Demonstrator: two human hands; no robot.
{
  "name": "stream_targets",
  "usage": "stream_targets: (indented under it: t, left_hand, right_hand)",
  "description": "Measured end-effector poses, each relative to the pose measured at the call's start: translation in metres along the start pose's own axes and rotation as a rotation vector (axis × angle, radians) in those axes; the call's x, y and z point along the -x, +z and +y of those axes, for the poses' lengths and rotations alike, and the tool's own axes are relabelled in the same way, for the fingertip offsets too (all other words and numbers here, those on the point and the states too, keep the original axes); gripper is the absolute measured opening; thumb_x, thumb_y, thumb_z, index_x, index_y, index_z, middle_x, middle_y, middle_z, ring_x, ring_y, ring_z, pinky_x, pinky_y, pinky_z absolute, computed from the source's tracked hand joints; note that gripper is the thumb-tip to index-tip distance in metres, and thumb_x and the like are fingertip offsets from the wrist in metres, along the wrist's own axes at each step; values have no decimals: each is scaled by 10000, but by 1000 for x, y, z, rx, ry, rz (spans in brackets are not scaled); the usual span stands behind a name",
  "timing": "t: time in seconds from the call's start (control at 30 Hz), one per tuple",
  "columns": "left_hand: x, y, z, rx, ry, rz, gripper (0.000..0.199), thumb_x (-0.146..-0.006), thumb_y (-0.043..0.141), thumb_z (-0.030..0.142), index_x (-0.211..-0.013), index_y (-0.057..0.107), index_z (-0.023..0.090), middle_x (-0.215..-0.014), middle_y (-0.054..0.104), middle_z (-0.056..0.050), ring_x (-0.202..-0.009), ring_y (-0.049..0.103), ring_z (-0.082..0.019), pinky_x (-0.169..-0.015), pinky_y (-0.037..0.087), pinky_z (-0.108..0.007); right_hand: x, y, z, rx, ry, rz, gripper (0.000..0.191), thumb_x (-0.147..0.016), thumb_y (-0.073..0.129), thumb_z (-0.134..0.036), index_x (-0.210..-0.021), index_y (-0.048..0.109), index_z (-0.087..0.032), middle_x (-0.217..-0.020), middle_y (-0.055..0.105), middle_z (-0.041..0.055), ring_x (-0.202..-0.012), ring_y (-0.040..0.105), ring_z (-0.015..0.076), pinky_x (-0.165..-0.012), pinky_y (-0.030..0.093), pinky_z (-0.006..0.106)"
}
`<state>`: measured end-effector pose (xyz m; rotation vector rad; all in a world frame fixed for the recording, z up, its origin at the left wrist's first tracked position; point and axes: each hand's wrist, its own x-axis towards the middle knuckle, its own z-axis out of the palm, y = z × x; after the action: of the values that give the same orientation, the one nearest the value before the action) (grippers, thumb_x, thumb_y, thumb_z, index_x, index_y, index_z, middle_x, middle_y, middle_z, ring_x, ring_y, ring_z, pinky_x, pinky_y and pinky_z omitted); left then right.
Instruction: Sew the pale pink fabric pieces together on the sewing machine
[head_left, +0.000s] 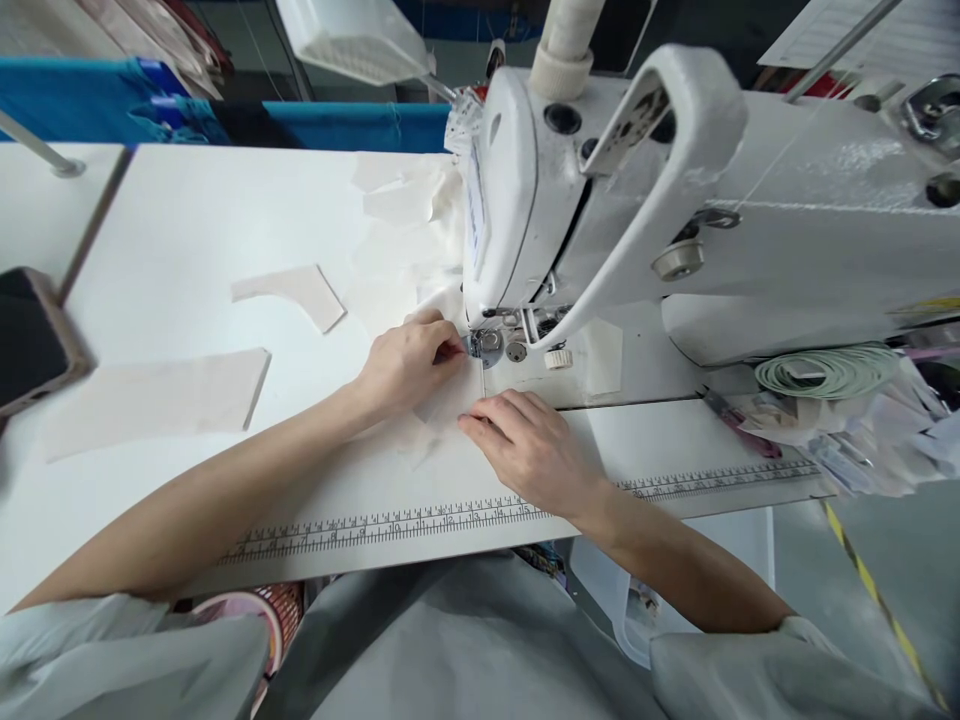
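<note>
A white sewing machine (502, 190) stands over the table, its presser foot (487, 345) low by the needle plate. Thin white fabric (446, 405) lies just left of and in front of the foot. Pinching its far part close beside the foot is my left hand (416, 360), thumb and fingers together. Nearer to me, my right hand (525, 440) has its fingertips closed at the fabric's right edge. Two pale cut pieces lie to the left: a small curved piece (296, 292) and a longer piece (161, 400).
More white fabric (409, 195) lies behind the foot. A printed ruler strip (450, 520) runs along the table's front edge. At right are a green coiled tape (825, 370), pink-handled snippers (742, 425) and scraps. A dark box-like object (37, 340) sits far left.
</note>
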<state>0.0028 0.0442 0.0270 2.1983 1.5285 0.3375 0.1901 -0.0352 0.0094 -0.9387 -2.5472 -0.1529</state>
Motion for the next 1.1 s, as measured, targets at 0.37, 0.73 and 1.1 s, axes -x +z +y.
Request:
stream_targets:
  t: [0.37, 0.73, 1.1]
  left_hand:
    - [1, -1, 3, 27, -32, 0, 164, -849, 558, 276, -899, 697, 205, -946, 642, -37, -864, 627, -198, -710, 484, -308]
    - [2, 1, 5, 8, -25, 13, 178, -858, 540, 289, -894, 691, 202, -988, 654, -42, -875, 631, -198, -673, 481, -289]
    - [2, 2, 4, -13, -22, 13, 151, -874, 561, 278, -906, 691, 207, -1013, 654, -31, -901, 634, -208, -683, 478, -301]
  right_hand:
    - [1, -4, 1, 21, 24, 24, 203, -918, 496, -81, -985, 666, -170, -923, 674, 48, -842, 532, 177, -767, 407, 328]
    - [3, -3, 1, 8, 40, -6, 231, -924, 473, -79, -994, 667, -184, -925, 673, 52, -856, 545, 180, -774, 389, 333]
    - [1, -6, 2, -42, 34, -18, 196, -879, 507, -138, -985, 669, -169, -926, 674, 56, -849, 529, 197, -762, 371, 360]
